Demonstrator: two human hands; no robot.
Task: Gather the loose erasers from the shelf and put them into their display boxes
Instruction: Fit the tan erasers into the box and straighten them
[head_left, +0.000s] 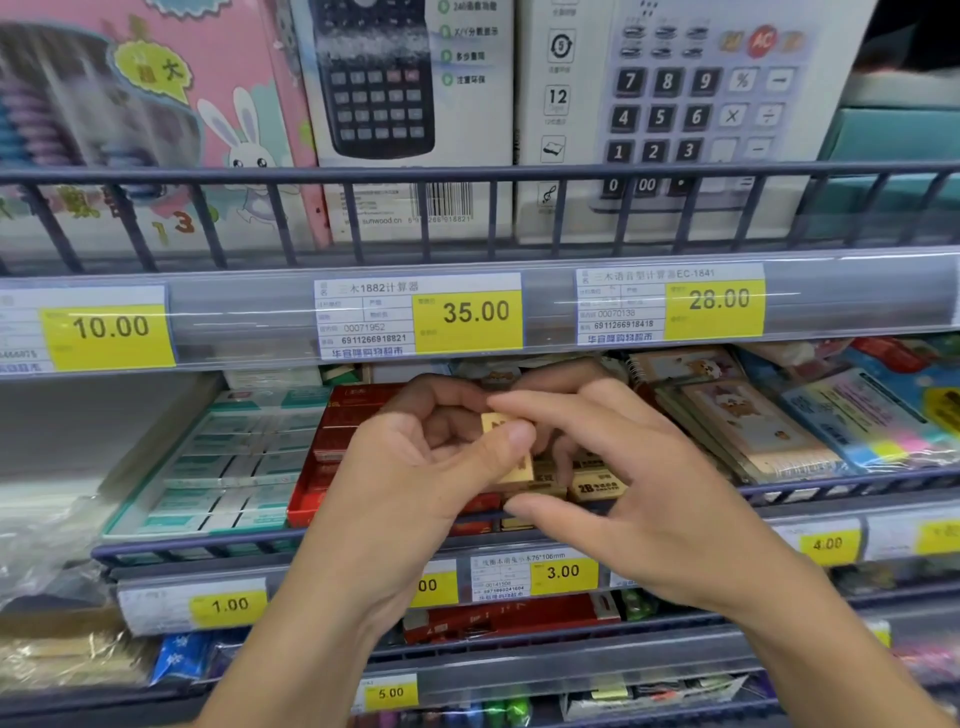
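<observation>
A cream eraser (511, 457) was pinched between the thumb and curled fingers of the left hand (415, 467), held above the red display box (332, 441) on the middle shelf (363, 543). The right hand (639, 483) touched it from the other side, fingers spread and relaxed. More cream erasers (597, 486) lay in the box beneath; a teal display box (228, 467) stood just left.
</observation>
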